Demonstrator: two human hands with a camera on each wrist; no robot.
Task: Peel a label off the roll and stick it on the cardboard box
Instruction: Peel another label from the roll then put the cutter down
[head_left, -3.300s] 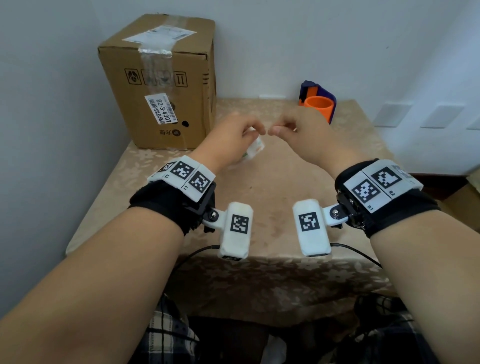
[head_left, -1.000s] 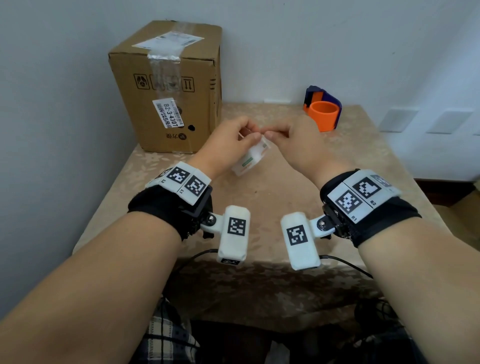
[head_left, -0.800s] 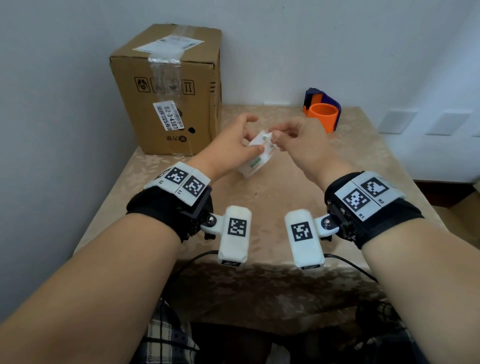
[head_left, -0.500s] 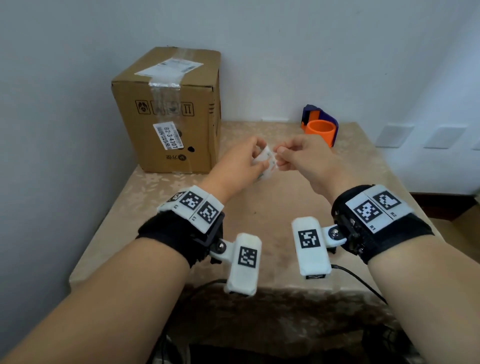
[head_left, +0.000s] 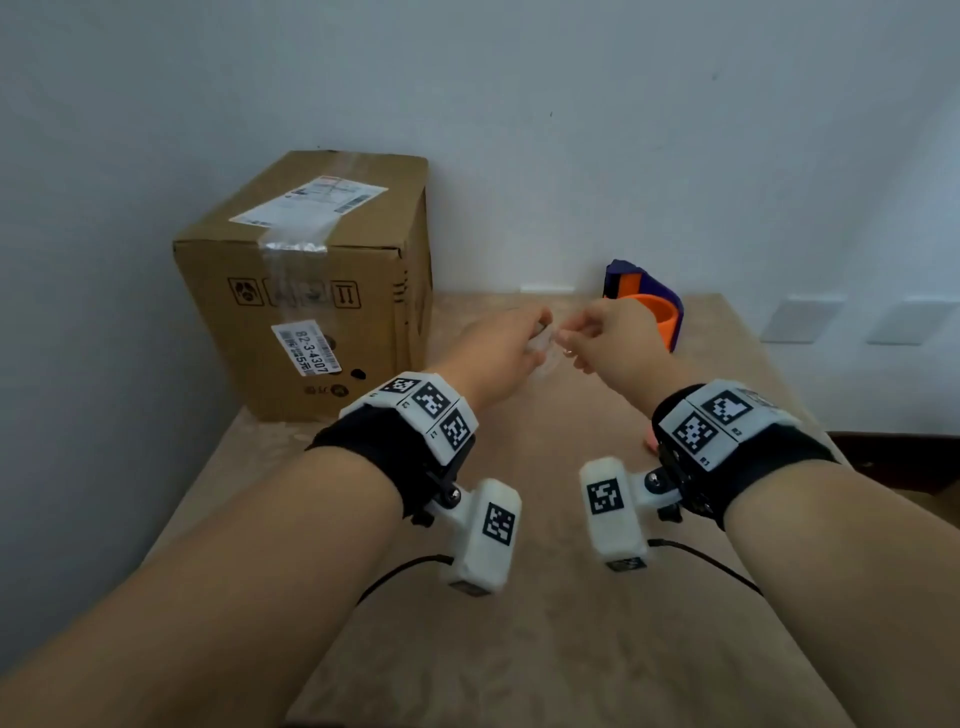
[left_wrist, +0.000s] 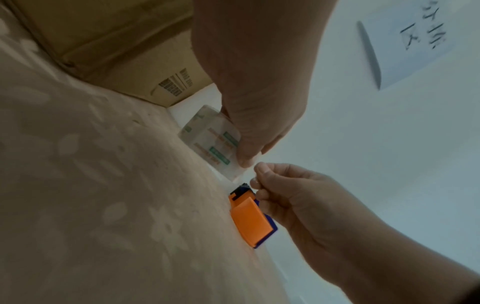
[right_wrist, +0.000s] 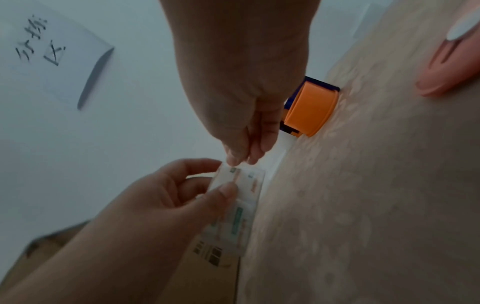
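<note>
A brown cardboard box (head_left: 311, 291) with printed stickers stands at the table's back left, also seen in the left wrist view (left_wrist: 103, 41). My left hand (head_left: 535, 335) holds a small translucent label strip (left_wrist: 207, 139) with green and orange print, thumb pressed on its face (right_wrist: 228, 191). My right hand (head_left: 569, 340) meets it above the table's middle. Its thumb and forefinger (right_wrist: 237, 160) pinch the strip's end edge (left_wrist: 245, 172). In the head view the strip is almost hidden between the hands. I cannot tell whether a label has lifted from the backing.
An orange and blue tape dispenser (head_left: 657, 312) sits at the back right by the wall. A pink object (right_wrist: 454, 67) lies on the beige patterned tablecloth (head_left: 519, 649) to my right. A handwritten paper (left_wrist: 410, 41) hangs on the wall.
Both hands moved forward and closer together, the left still holding the strip. The strip hung in plain view a second ago and is now mostly covered by my fingers.
</note>
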